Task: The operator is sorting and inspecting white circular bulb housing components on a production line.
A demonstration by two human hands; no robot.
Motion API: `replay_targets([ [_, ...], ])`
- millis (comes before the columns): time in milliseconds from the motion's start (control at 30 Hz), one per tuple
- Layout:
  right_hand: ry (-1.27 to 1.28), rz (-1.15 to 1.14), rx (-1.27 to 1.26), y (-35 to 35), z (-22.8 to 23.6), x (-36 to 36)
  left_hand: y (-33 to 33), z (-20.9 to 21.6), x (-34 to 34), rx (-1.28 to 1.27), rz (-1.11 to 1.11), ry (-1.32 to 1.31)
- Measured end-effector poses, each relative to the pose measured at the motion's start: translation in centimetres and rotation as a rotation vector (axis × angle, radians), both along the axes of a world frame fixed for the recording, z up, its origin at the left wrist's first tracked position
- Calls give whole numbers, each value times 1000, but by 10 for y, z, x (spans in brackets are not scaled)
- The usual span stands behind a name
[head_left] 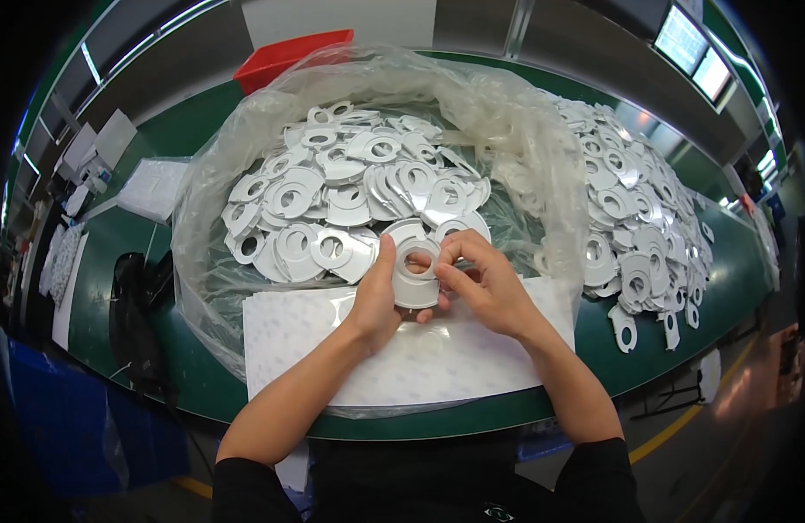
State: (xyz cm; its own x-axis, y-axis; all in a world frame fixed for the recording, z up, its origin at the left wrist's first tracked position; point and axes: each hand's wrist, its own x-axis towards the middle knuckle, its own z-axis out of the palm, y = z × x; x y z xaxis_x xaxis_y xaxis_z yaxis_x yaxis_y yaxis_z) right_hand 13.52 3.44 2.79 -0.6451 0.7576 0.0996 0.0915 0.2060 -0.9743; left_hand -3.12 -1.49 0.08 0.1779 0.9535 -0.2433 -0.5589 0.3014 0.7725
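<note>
- Holding a white holed plate in front of me with both bare hands, I have it upright enough that its round opening and raised ring face me.
- My left hand grips the plate's left side, thumb along the edge and fingers curled behind; some finger shows through the opening.
- My right hand pinches at the plate's right edge, thumb and forefinger tips nearly together beside the ring; I cannot tell whether they also catch anything thinner there.
- The plate sits above the far edge of some white sheets, faintly patterned, which lie along my side of the green table.
- Just beyond my hands, a heap of similar plates overlaps inside a wide-open clear plastic bag, its crumpled wall standing around them.
- To my right, outside the bag, a second pile of plates spreads over the table, a few lying loose at its near end.
- A red bin stands behind the bag, toward the left.
- To the bag's left lie a white flat packet and, nearer me, a black item whose kind I cannot make out.
</note>
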Motion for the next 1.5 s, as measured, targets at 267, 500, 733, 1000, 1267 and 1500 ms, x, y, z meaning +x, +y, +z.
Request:
replay_targets([
  [267, -2, -22, 20, -1, -1, -1, 0, 0, 0, 11, -10, -8],
  [500, 13, -64, 158, -5, -2, -4, 0, 1, 0, -10, -6, 3],
  [733, 6, -78, 190, -5, -3, -5, -1, 2, 0, -1, -2, -27],
  [1000, -14, -112, 218, -2, -10, -4, -1, 5, 3, 107, 3, 63],
  [1267, 28, -243, 258, -8, -7, -9, -2, 4, 2, 93, 48, 37],
  [1500, 58, -288, 53, -4, -5, -6, -2, 4, 2, 64, 52, 4],
])
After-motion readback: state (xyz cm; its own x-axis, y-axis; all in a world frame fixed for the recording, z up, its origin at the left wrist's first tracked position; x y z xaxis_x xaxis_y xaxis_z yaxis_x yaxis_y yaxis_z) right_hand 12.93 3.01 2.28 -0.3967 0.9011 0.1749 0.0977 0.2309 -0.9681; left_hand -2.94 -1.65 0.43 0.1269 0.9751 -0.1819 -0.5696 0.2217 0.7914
